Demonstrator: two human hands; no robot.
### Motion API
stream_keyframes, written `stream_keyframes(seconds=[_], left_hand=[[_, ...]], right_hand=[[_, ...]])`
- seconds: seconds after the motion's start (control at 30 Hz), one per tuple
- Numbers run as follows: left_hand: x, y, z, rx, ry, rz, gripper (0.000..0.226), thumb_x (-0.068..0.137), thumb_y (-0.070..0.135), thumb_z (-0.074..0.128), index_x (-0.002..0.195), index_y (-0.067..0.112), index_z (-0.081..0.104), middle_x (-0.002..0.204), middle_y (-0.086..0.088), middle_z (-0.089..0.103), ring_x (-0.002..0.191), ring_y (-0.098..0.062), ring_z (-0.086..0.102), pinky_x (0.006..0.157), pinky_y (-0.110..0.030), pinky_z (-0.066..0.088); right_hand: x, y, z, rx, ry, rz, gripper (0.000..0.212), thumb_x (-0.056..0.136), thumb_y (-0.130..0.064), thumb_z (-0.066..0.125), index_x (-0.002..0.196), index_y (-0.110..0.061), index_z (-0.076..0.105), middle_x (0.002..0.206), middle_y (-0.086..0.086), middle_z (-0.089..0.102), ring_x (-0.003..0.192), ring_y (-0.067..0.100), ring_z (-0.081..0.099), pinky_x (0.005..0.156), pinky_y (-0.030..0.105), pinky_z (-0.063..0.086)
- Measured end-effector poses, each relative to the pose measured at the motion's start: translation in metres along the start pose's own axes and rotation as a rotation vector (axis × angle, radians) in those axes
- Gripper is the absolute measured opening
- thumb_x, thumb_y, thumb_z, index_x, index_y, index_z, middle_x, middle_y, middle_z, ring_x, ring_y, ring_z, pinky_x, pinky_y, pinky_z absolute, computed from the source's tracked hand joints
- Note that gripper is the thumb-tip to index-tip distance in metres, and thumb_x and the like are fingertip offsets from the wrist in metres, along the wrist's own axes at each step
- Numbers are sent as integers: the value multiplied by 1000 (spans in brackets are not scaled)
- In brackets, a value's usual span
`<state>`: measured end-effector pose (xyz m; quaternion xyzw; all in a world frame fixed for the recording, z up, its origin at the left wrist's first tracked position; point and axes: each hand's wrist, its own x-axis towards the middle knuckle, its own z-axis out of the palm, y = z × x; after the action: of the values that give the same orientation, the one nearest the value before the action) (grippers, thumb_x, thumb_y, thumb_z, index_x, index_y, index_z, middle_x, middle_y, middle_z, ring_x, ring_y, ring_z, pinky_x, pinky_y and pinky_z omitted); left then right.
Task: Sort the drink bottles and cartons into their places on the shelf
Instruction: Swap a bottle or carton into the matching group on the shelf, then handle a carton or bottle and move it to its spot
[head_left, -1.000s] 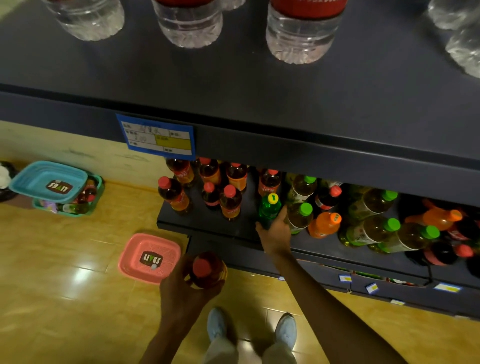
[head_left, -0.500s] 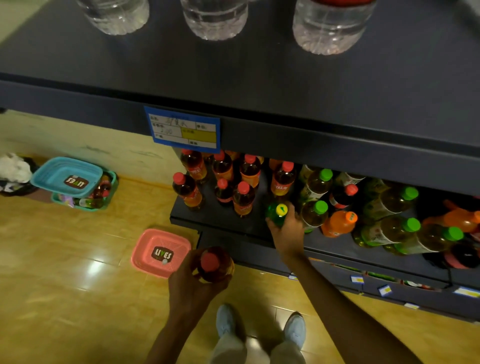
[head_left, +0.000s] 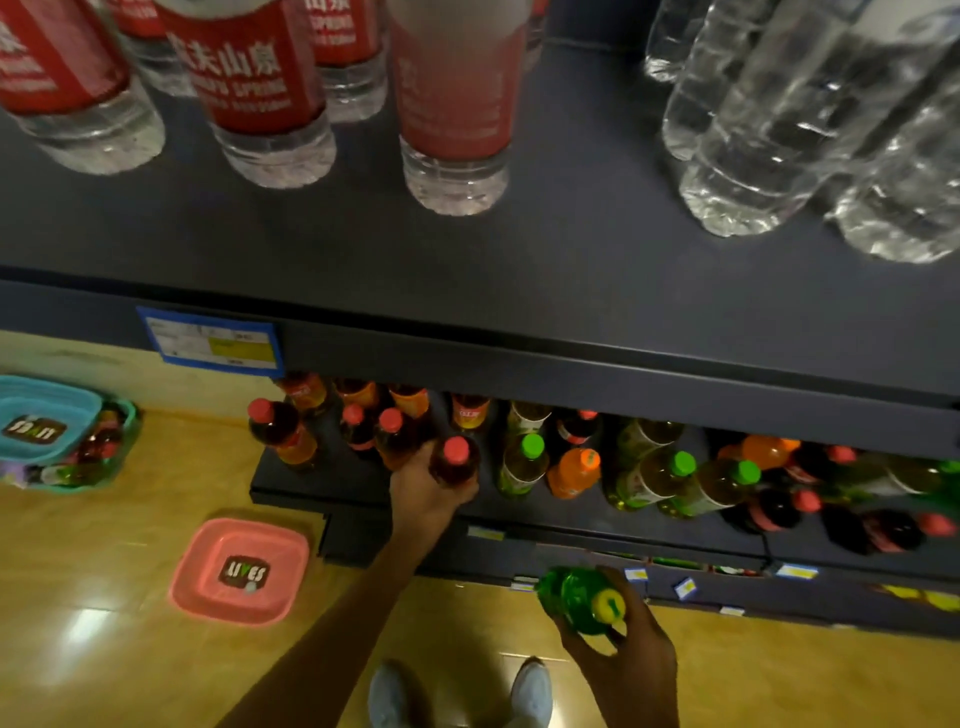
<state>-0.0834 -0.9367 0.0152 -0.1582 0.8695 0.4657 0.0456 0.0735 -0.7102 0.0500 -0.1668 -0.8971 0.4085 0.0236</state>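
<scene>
My left hand (head_left: 423, 493) grips a dark bottle with a red cap (head_left: 456, 460) at the front of the lower shelf (head_left: 363, 480), among other red-capped bottles (head_left: 275, 431). My right hand (head_left: 623, 654) holds a green bottle with a yellow cap (head_left: 584, 600) out in front of the shelf, above the floor. To the right on the same shelf are green-capped tea bottles (head_left: 524, 462) and an orange bottle (head_left: 574, 473), several lying tilted.
Water bottles (head_left: 260, 93) stand on the upper shelf (head_left: 519, 291). A pink basket (head_left: 240, 571) lies on the wooden floor; a blue basket (head_left: 41, 421) stacked on a green one with bottles sits at far left. My shoes (head_left: 530, 691) are below.
My left hand has moved the red-capped bottle up from in front of me onto the lower shelf. My right hand has taken the green bottle off the shelf and drawn it back and down.
</scene>
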Motion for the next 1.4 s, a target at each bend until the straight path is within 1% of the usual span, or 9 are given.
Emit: stream_keyframes(seconds=[0.33, 0.57, 0.63, 0.83, 0.9, 1.07, 1.17, 1.27, 1.4], left_hand=[[53, -3, 52, 132, 6, -23, 55, 71, 39, 83, 118, 19, 63, 118, -3, 69, 112, -23, 61, 94, -27, 41], [-11, 0, 32, -166, -60, -127, 62, 74, 1, 80, 131, 8, 54, 127, -10, 62, 123, -29, 55, 100, -32, 44], [-60, -5, 24, -153, -147, -36, 70, 71, -6, 79, 134, 13, 54, 128, -1, 59, 124, -24, 55, 98, -16, 44], [-155, 26, 32, -4, -644, 169, 87, 59, 60, 81, 135, 58, 38, 123, 42, 55, 117, 21, 48, 97, -5, 41], [-162, 43, 39, 69, -569, 153, 71, 59, 65, 76, 122, 43, 55, 116, 25, 66, 114, 6, 58, 102, -23, 46], [-163, 54, 28, 101, -410, 164, 63, 49, 71, 72, 105, 49, 52, 87, 42, 56, 96, 10, 57, 85, 3, 31], [-163, 55, 15, 74, -340, 161, 72, 51, 54, 87, 114, 33, 59, 107, 20, 69, 108, -4, 63, 99, -25, 45], [-162, 53, -3, -19, -254, 113, 70, 48, 39, 94, 110, 28, 63, 102, 14, 72, 102, -8, 68, 97, -31, 52], [-164, 40, -32, -97, -178, 73, 67, 42, 50, 92, 100, 38, 61, 93, 23, 72, 95, 2, 68, 88, -15, 52]], right_hand=[[3, 44, -31, -35, 1, 24, 79, 47, -26, 97, 119, -19, 66, 99, -4, 69, 85, 15, 68, 72, 24, 60], [6, 35, -49, 23, -45, 49, 76, 54, -36, 91, 119, -42, 52, 100, -29, 61, 86, 2, 65, 71, -2, 46], [7, 23, -56, 3, -78, 25, 76, 54, -37, 89, 118, -44, 48, 100, -31, 59, 87, -1, 63, 71, -4, 44], [0, -14, -61, 59, -248, -126, 71, 59, -44, 87, 122, -37, 54, 112, -21, 64, 105, -13, 57, 80, 4, 49], [-5, -25, -58, 110, -291, -150, 75, 59, -42, 87, 126, -34, 54, 117, -19, 64, 108, -12, 56, 83, 6, 49], [-7, -41, -61, 158, -315, -203, 69, 64, -43, 84, 124, -44, 51, 117, -24, 62, 108, -11, 57, 87, 7, 48], [-3, -43, -66, 141, -420, -222, 75, 66, -52, 81, 131, -47, 45, 126, -32, 56, 117, -16, 49, 94, 3, 40], [7, -31, -77, 136, -473, -189, 81, 67, -50, 82, 137, -45, 41, 133, -31, 52, 122, -12, 48, 99, 10, 43], [23, 1, -97, 124, -341, -65, 73, 69, -24, 86, 132, -32, 50, 130, -16, 58, 121, 4, 55, 100, 26, 50]])
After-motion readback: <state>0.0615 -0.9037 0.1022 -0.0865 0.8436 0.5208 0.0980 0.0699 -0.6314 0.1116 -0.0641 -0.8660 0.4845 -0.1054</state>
